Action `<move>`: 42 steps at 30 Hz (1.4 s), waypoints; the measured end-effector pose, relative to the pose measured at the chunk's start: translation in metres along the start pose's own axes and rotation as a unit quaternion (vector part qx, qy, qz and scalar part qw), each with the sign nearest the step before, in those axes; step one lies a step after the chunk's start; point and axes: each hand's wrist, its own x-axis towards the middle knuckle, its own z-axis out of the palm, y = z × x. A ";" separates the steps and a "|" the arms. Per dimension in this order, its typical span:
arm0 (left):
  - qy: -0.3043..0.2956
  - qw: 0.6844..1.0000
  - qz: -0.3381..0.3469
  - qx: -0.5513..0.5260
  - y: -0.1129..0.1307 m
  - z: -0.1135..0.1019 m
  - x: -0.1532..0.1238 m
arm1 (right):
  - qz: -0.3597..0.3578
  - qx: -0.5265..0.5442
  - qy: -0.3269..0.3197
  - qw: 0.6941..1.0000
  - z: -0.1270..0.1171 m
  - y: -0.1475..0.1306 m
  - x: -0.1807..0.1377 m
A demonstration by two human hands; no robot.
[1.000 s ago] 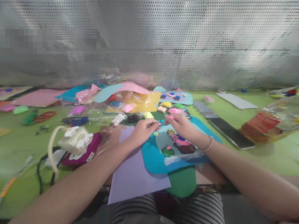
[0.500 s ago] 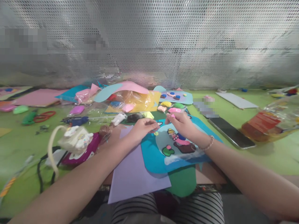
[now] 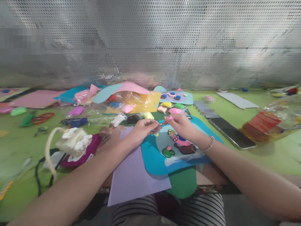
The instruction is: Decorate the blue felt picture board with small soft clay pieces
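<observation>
My left hand (image 3: pixel 146 128) is closed in a pinch above the upper left of a blue foam sheet (image 3: pixel 150 160). What sits between its fingertips, if anything, is too small to make out. Just to its right, my right hand (image 3: pixel 182 125) pinches a small piece of pink clay (image 3: pixel 171 118). The fingertips of both hands are close together. Below them the sheet carries a raised clay picture: a figure with yellow hair (image 3: pixel 171 134) and pink lower body, a dark brown shape (image 3: pixel 187 148), and a green shape (image 3: pixel 168 152) topped with pink.
Purple paper (image 3: pixel 138 175) and a green sheet (image 3: pixel 184 182) lie under the blue one. Small clay packs (image 3: pixel 166 104) sit behind my hands. A phone (image 3: pixel 232 132) and a bottle (image 3: pixel 263 124) are at right; a purple-and-white bag (image 3: pixel 77 147) and red scissors (image 3: pixel 42 118) at left.
My right fingertips have moved slightly left, nearer to my left fingertips. The pink clay stays in my right hand. The whole view has shifted a little.
</observation>
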 end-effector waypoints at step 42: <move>-0.075 0.996 0.021 0.033 -0.001 0.000 -0.003 | 0.038 0.218 -0.041 0.974 0.002 -0.009 0.000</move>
